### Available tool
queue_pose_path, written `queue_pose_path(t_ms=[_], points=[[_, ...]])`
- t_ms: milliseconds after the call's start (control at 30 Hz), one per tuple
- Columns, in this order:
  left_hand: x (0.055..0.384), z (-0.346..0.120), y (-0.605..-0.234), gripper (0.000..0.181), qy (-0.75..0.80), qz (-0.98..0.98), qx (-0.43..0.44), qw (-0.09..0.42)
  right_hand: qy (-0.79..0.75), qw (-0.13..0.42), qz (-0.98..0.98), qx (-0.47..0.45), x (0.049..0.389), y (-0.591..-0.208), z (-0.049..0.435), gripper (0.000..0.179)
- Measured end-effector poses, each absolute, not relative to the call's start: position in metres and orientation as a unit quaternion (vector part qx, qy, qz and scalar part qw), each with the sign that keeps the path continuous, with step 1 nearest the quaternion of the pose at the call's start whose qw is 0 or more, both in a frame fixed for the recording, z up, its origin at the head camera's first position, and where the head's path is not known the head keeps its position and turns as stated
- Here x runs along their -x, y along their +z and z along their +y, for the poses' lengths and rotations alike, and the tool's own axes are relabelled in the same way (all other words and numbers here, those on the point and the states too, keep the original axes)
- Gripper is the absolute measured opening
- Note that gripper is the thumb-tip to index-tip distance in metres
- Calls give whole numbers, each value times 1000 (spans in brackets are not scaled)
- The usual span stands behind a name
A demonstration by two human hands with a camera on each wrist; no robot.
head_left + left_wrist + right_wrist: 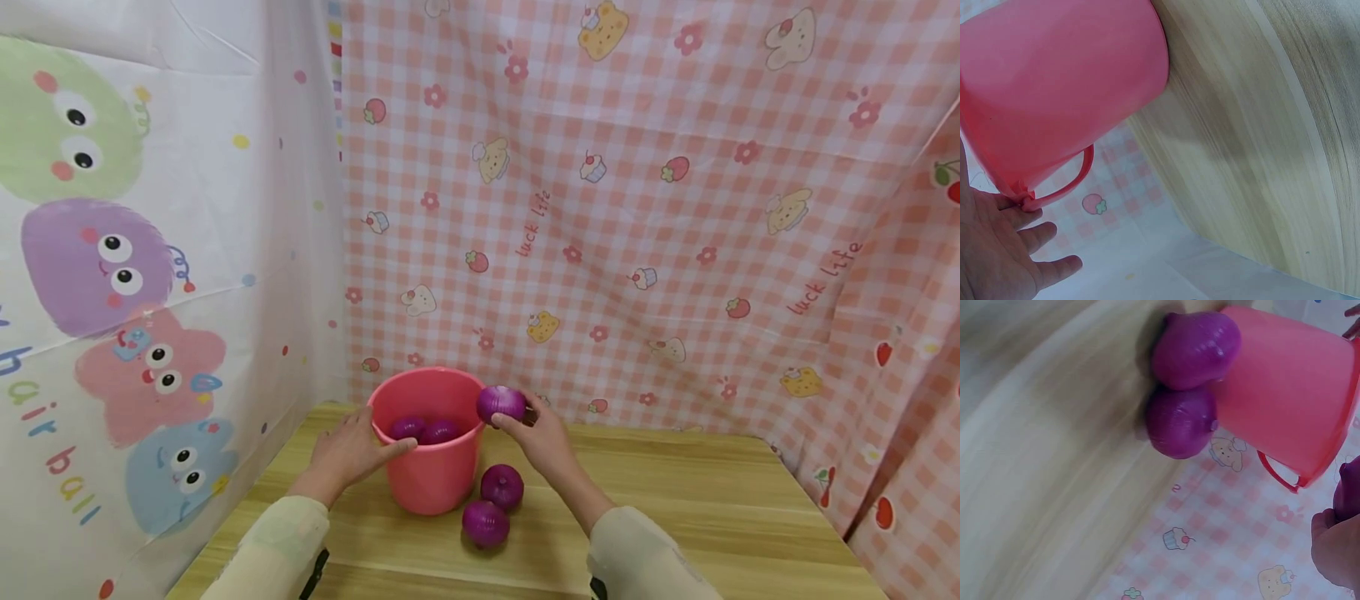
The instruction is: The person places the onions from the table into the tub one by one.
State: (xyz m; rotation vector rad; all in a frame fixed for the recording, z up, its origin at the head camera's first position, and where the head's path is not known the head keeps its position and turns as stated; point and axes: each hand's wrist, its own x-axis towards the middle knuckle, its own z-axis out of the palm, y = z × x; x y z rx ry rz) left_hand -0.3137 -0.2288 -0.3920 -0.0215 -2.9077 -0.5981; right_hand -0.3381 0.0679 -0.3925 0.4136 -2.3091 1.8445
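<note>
A pink plastic bucket (pixel 433 475) stands upright on the wooden table, with red onions (pixel 441 431) visible inside. My left hand (pixel 351 450) holds the bucket's left rim, its thumb lying along the front edge. In the left wrist view, the fingers (pixel 1040 236) are by the joint of the bucket's handle (pixel 1072 181), and the outer ones are spread. At the right rim, my right hand (pixel 542 433) grips a purple-skinned red onion (pixel 501 404) between thumb and fingers, level with the bucket's mouth. That onion (pixel 1349 490) is only partly seen in the right wrist view.
Two more red onions, one behind (pixel 502 487) and one in front (pixel 486 524), sit touching each other on the table (pixel 675 500), right of the bucket. A pink checked cloth (pixel 637 208) hangs behind the table, and a white printed curtain (pixel 285 250) hangs along the left.
</note>
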Motion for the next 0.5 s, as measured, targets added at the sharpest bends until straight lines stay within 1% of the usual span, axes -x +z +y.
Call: queue_pose_path(t_ms=[167, 367, 500], points=[[314, -230, -392, 117, -203, -976, 8, 84, 611, 91, -775, -128, 345, -383, 55, 73], [315, -231, -393, 117, -198, -976, 10, 87, 612, 106, -772, -135, 349, -377, 40, 61], [314, -230, -392, 115, -204, -975, 14, 87, 609, 112, -773, -140, 349, -378, 31, 56]])
